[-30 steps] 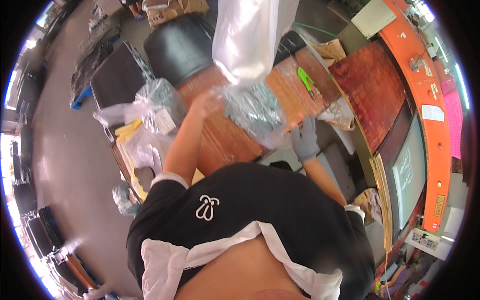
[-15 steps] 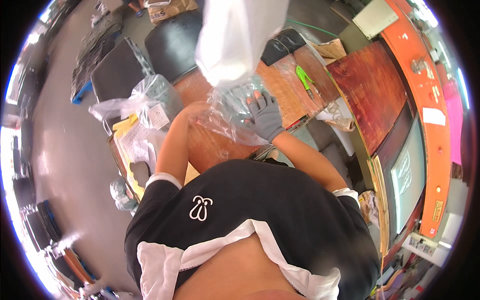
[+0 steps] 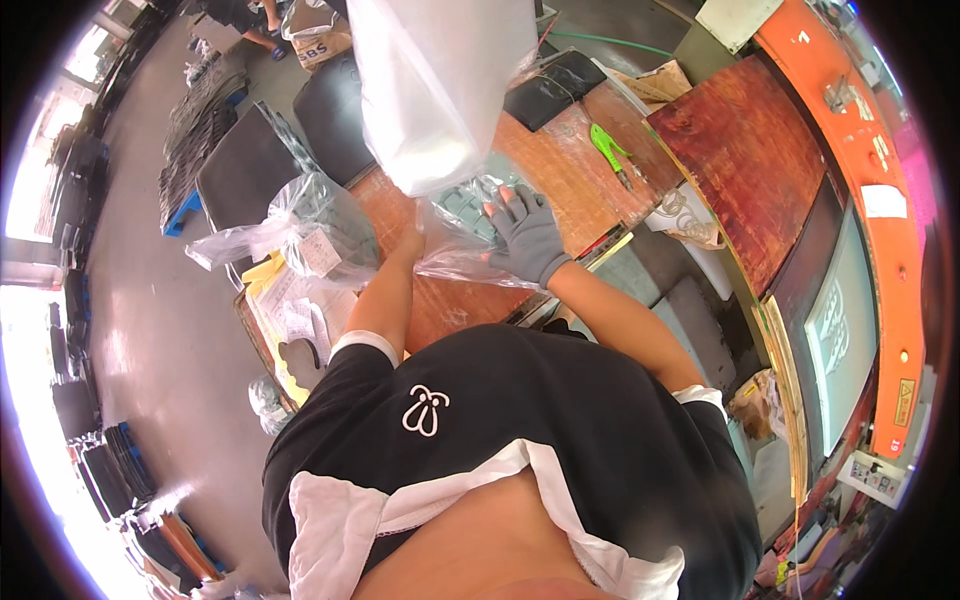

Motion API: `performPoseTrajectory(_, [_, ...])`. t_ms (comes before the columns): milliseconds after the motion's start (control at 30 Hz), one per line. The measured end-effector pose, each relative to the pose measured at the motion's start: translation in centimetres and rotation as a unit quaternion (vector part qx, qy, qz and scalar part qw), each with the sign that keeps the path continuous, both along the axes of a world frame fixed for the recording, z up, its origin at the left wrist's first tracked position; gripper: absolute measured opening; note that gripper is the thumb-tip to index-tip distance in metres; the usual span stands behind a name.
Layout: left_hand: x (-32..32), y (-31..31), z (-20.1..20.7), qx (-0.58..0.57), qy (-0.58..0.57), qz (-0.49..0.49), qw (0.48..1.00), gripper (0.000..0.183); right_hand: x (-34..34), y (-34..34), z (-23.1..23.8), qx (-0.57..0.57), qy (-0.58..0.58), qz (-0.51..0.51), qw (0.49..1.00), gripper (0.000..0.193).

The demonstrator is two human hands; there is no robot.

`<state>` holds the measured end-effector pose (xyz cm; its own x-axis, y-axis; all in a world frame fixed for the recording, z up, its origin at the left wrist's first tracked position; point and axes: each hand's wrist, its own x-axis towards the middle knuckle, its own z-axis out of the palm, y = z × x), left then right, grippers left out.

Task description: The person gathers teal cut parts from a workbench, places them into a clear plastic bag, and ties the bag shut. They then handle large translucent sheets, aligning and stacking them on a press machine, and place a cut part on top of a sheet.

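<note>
A clear plastic bag (image 3: pixel 468 262) lies on the wooden table (image 3: pixel 420 310), with grey-green pieces showing inside it. My right hand (image 3: pixel 528 238), in a grey glove with bare fingertips, lies on the bag's right side with its fingers spread. My left hand (image 3: pixel 408 243) reaches to the bag's left edge; its fingers are hidden by plastic and glare. A large whitish plastic sheet or bag (image 3: pixel 430 100) hangs in front of the camera and covers the far part of the clear bag.
A tied clear bag (image 3: pixel 325 225) with a label stands left of my left arm, beside papers (image 3: pixel 300 300). A green-handled tool (image 3: pixel 608 150) and a black flat piece (image 3: pixel 555 92) lie at the far right. An orange machine frame (image 3: pixel 850 130) borders the right side.
My left forearm has swung inward, to the right. The right hand stays on the bag, shifted only slightly. The hanging whitish plastic appears further left.
</note>
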<state>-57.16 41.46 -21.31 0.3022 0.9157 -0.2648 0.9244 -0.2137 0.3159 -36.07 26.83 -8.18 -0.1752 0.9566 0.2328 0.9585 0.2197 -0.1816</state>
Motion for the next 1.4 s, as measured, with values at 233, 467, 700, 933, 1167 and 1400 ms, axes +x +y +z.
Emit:
performPoseTrajectory(233, [1.1,2.3,5.1,0.002,-0.448,0.081,0.89,0.043,0.0,0.0,-0.3,0.022,0.022,-0.006,1.0,0.076])
performPoseTrajectory(467, [3.2,-1.5,7.9,0.057,-0.352,0.005,0.934,0.037,0.6,-0.3,-0.4,0.043,0.065,-0.009,0.997,0.07])
performPoseTrajectory(700, [2.6,-1.0,9.0,0.095,-0.3,0.024,0.949,0.024,1.5,-5.1,-0.9,0.057,0.089,-0.139,0.985,0.069])
performPoseTrajectory(933, [1.1,-1.4,10.8,0.259,-0.287,-0.006,0.922,0.023,3.2,-8.3,-3.7,-0.168,0.302,-0.337,0.876,0.036])
performPoseTrajectory(1167, [-0.2,-2.5,9.2,0.185,-0.235,0.001,0.954,0.019,2.3,-8.2,-3.0,-0.14,0.372,-0.259,0.88,0.031])
performPoseTrajectory(1400, [0.0,-2.3,10.7,0.283,-0.219,-0.056,0.932,0.03,2.7,-7.8,-4.9,-0.021,0.338,-0.28,0.898,0.029])
